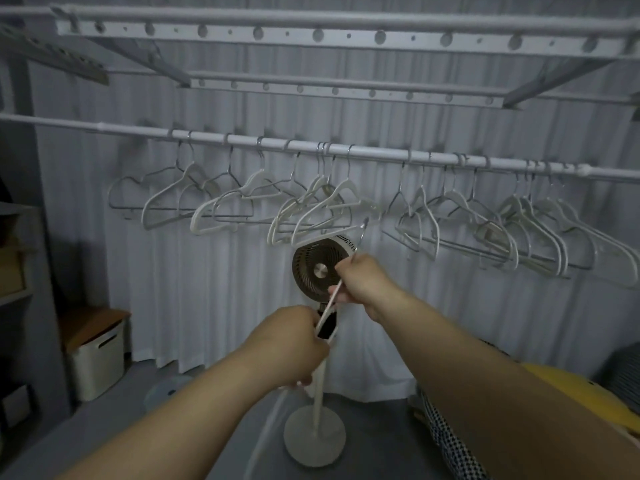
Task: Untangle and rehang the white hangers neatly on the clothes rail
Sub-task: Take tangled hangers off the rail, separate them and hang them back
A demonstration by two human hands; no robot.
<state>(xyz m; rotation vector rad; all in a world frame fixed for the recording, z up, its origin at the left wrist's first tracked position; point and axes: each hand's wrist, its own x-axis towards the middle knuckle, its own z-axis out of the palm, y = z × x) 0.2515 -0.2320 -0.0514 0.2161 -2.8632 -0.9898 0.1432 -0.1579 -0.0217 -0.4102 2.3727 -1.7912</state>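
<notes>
A white clothes rail [374, 153] runs across the view, sloping down to the right. Several white hangers [322, 206] hang from it in uneven bunches, some overlapping, with a tight cluster at the right [540, 220]. Below the rail I hold one white hanger [330, 304] edge-on with both hands. My right hand [363, 282] grips it near its neck, and its metal hook [362, 233] points up toward the rail. My left hand [294, 341] is closed around the hanger's lower arm.
A white pedestal fan [320, 268] stands on the floor right behind my hands, its base [315, 439] in front of a white curtain. A white bin with a wooden lid [98, 351] sits at the left. Perforated drying racks [311, 32] hang overhead. Yellow and checked items [568, 393] lie at the right.
</notes>
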